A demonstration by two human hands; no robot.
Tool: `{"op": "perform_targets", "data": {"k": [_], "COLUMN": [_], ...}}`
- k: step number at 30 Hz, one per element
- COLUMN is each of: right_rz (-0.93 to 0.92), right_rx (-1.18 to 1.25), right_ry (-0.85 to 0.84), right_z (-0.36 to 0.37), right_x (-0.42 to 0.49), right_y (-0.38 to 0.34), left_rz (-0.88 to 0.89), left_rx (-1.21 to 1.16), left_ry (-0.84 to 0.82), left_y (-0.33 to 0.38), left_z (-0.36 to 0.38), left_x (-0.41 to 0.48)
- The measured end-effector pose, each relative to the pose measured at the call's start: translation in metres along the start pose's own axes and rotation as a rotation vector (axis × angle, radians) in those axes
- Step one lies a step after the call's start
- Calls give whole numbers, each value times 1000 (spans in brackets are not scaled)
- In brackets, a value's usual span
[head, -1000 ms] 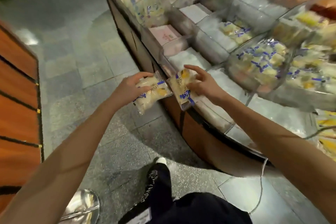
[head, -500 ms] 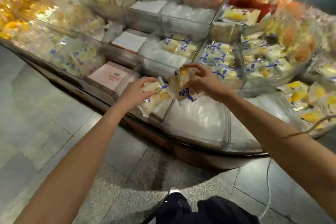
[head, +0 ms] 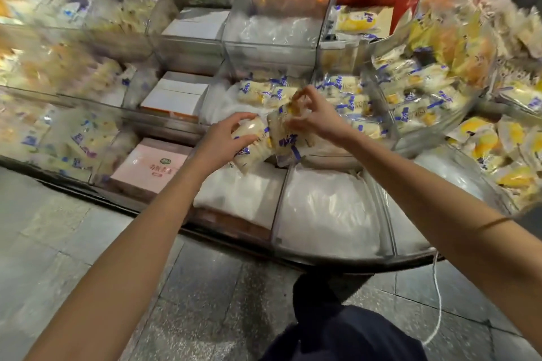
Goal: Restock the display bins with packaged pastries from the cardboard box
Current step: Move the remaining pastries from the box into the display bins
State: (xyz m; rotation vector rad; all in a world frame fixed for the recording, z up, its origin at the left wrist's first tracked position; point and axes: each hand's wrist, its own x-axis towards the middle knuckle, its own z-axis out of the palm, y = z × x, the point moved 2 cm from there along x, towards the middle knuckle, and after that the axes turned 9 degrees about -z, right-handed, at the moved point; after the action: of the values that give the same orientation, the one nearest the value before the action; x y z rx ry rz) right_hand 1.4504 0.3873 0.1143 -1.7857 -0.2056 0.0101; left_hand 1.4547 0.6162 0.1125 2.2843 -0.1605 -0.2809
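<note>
Both hands are out over the display. The left hand [head: 221, 142] has its fingers curled round a packaged pastry [head: 252, 133], holding it low above the front row. Just beside it at three o'clock, the right hand [head: 321, 121] pinches a second packet [head: 286, 142] by its top edge, thumb and fingers closed on the wrapper so it hangs upright. At twelve o'clock from the hands sits a clear bin [head: 220, 105] with a few of the same blue-marked packets on a white liner. Out at two o'clock, a curved bin [head: 434, 126] is heaped with more. At six o'clock, the front bins [head: 328, 208] show white plastic lining. A pink box [head: 149, 168] lies at nine o'clock, and grey floor tiles [head: 73, 243] run below.
</note>
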Motion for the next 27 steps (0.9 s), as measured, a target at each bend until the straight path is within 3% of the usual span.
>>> {"op": "perform_targets", "data": {"k": [5, 14, 23, 27], "right_rz": [12, 123, 230, 304], "right_rx": [-134, -437, -413, -303], "right_ry": [-134, -219, 252, 457], "right_z": [-12, -31, -17, 2], "right_x": [44, 107, 131, 142], "right_y": [3, 13, 47, 60], "left_rz": [16, 17, 52, 62], "left_rx": [17, 67, 67, 49], "left_ry": [-30, -105, -206, -359], "left_y": [3, -4, -44, -60], "left_z": [-7, -13, -45, -52], "left_x": [41, 111, 189, 221]}}
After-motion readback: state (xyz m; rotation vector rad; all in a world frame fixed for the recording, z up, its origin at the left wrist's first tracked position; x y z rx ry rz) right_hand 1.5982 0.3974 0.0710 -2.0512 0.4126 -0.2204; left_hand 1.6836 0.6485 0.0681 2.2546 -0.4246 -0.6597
